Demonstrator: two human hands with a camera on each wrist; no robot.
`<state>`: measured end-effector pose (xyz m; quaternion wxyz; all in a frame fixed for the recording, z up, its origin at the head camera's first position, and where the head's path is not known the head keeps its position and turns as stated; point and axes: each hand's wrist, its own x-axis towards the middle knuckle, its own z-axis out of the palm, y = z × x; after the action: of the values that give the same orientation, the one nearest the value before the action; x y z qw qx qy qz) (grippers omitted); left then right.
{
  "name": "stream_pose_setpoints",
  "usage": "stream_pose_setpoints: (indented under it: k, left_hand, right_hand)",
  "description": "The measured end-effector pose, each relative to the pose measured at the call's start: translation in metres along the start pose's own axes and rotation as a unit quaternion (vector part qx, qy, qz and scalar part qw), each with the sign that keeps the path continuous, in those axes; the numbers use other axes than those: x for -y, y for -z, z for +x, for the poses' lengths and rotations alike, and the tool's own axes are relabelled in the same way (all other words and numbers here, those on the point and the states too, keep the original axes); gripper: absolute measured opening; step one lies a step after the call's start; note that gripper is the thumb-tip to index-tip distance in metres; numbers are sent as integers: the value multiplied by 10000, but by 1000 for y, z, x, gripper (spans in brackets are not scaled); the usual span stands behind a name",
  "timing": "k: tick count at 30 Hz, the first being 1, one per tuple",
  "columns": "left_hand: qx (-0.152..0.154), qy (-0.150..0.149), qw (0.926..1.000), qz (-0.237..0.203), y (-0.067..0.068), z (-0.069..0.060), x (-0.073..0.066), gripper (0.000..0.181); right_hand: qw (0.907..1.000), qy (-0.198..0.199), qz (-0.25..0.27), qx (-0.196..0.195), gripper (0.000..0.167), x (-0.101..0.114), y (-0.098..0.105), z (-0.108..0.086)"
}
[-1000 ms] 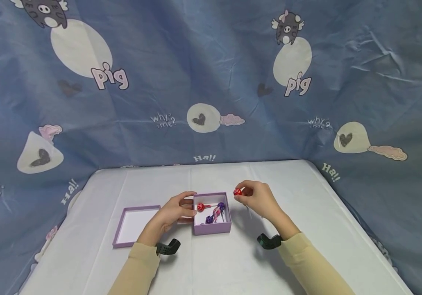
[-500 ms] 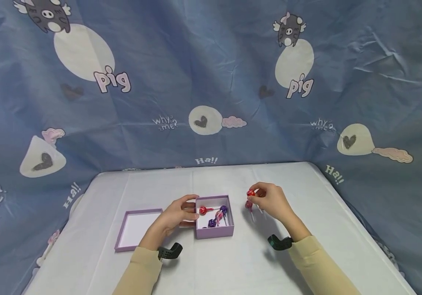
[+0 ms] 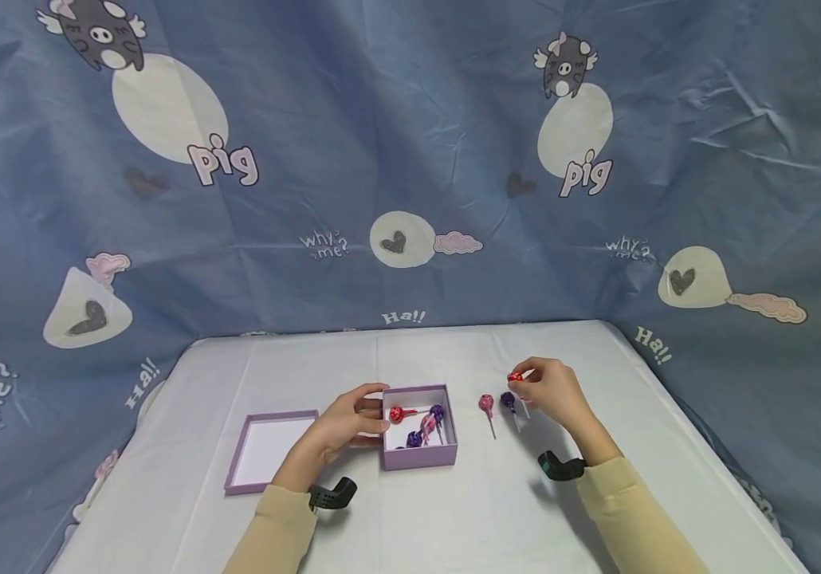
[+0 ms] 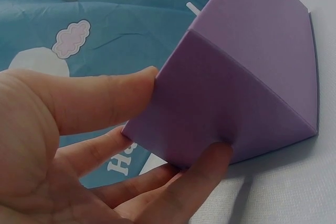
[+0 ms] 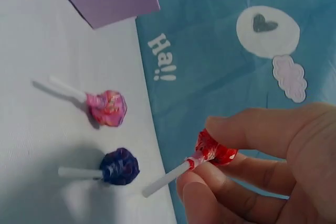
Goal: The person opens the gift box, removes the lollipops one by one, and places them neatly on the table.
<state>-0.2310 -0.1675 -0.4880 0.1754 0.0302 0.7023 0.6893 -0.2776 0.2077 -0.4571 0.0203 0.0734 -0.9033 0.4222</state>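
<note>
The person's right hand [image 3: 552,391] pinches a red-wrapped lollipop [image 5: 210,145] between thumb and fingers, up by its round head, where there is most to grip, so the white stick slants out free; it sits to the right of the purple box [image 3: 420,457], seemingly just above the table [image 3: 410,526]. The left hand [image 3: 344,421] has its fingers spread and relaxed against the box's left side, touching rather than wrapping it, I'd say to stop it sliding. Just beside the right hand, a pink lollipop [image 3: 486,402] and a dark purple lollipop [image 3: 508,400] lie apart, heads away from the person, perhaps spaced so they don't tangle. In the box, a second red lollipop [image 3: 397,414] lies by the left wall, with a pink-wrapped sweet [image 3: 428,424] and a couple of purple lollipops [image 3: 414,439] crowded to its right. Farther left lies a shallow tray [image 3: 274,446], likely the lid, set aside with its white inside facing up; the left hand covers part of its edge. The near wall hides something purple at the bottom of the box, and I can't count the sweets for certain where sticks and wrappers overlap.
</note>
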Motion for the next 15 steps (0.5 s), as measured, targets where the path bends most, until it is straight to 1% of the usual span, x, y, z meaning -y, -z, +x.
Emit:
stream_pose_setpoints:
  k: [4, 11, 15]
  left_hand:
    - [-15, 6, 10000, -46, 1, 0, -1, 71]
    - [36, 5, 10000, -38, 1, 0, -2, 73]
    - [49, 20, 10000, -6, 2, 0, 1, 73]
  right_hand:
    - [9998, -175, 70, -24, 20, -2, 2, 2]
    - [9991, -423, -23, 20, 24, -13, 7, 5]
    - [9983, -579, -62, 42, 24, -20, 9, 6]
